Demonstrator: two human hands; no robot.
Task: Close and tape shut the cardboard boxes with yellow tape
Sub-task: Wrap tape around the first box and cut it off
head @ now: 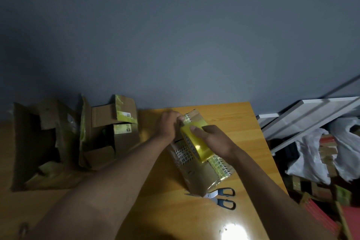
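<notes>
A closed cardboard box [198,173] lies on the wooden table [245,122], bearing strips of printed and yellow tape. My right hand [212,140] grips a roll of yellow tape [196,144] on top of the box. My left hand [168,124] pinches the tape's free end at the box's far edge. Two open cardboard boxes stand to the left: one [109,132] with raised flaps and yellow tape remnants, and a larger torn one [41,142] at the far left.
Scissors [220,198] with dark handles lie on the table just in front of the closed box. Off the table's right edge are white boards [303,115], white plastic bags [311,154] and stacked clutter. A grey wall rises behind.
</notes>
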